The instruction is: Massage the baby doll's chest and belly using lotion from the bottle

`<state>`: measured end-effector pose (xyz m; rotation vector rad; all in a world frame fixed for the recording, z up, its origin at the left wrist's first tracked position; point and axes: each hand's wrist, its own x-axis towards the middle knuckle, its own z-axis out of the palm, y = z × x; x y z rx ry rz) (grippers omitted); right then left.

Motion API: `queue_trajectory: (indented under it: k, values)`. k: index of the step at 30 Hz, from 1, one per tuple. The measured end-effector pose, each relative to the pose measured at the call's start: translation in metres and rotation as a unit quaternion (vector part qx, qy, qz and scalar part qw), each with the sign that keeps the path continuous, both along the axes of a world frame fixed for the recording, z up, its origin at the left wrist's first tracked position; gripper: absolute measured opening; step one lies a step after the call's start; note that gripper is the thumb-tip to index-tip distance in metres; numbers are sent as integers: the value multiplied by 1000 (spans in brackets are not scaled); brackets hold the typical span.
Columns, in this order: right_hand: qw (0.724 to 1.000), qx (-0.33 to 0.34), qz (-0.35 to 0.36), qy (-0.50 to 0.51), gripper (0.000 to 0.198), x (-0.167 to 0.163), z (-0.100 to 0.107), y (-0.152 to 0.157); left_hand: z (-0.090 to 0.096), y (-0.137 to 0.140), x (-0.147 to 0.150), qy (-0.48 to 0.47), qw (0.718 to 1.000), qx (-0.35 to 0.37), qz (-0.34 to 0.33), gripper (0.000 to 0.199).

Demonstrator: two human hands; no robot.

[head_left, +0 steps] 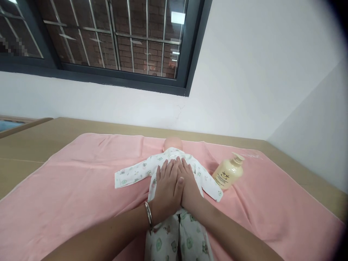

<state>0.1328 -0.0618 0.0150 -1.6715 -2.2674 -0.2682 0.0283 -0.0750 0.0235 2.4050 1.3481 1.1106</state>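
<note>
White wall [239, 72]: rises behind the doll; a dark-framed, barred window [119, 41] is set in it, beyond the doll's head and toward the left. Bench [29, 150]: wooden, beneath the doll, visible on three sides. Pink cloth [81, 181]: spread under the doll, creased. Doll [172, 153]: lying at the cloth's middle in a white patterned suit, sleeves spread, torso largely covered by the hands. Left hand [167, 186] and right hand [190, 186]: palms down on the doll's torso, left thumb across the right hand; each grip released, fingers extended. Pump bottle [228, 172]: pale yellow, right of the doll, its base partly masked by the doll's sleeve; fill level cannot be determined. Metal bangle [148, 215]: left wrist, beside the doll's waist.
</note>
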Motion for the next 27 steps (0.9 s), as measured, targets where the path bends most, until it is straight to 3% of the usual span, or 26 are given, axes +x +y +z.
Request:
queue_trajectory:
  k: [8,11,17,22,27]
  values:
    - [984,-121,43,121,60,12,39,-17,-12,33,-8,-11,998,10,59,48]
    - [985,-85,39,142,53,16,41,-18,-16,39,-9,-11,996,49,76,44]
    - [993,20,34,113,47,30,15,18,-17,33,-11,-13,993,70,90,33]
    - [992,29,48,110,46,37,9,31,-21,39,-11,15,995,63,79,44]
    - [1000,23,-9,0,50,21,9,9,-21,36,-14,37,993,97,49,39]
